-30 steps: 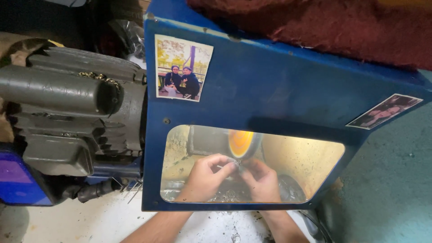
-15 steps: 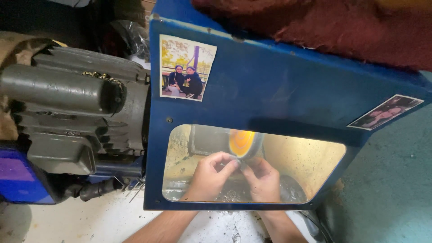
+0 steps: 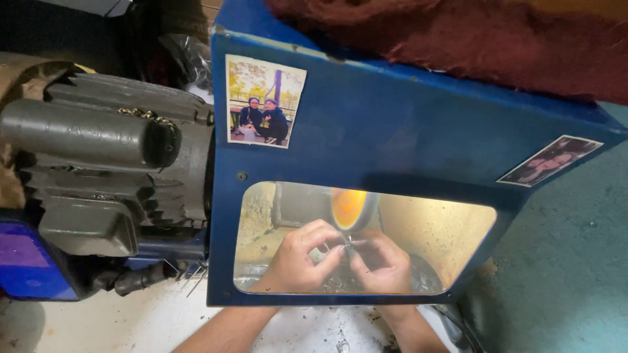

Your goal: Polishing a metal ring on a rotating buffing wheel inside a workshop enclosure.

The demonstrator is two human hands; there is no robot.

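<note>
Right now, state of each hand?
Left hand: fingers closed, pinching a small metal piece just under the orange wheel.
Right hand: fingers closed, pinching the same piece from the other side.

Matt blue painted metal hood (image 3: 392, 124), dull grey ribbed cast-metal motor (image 3: 104, 170), rough dark-red cloth (image 3: 471, 39), glossy paper photos (image 3: 265, 101).

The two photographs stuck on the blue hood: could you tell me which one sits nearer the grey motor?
The upright photograph on the blue hood, at its upper left, right beside the grey motor. The slanted photograph sits far off at the right edge.
</note>
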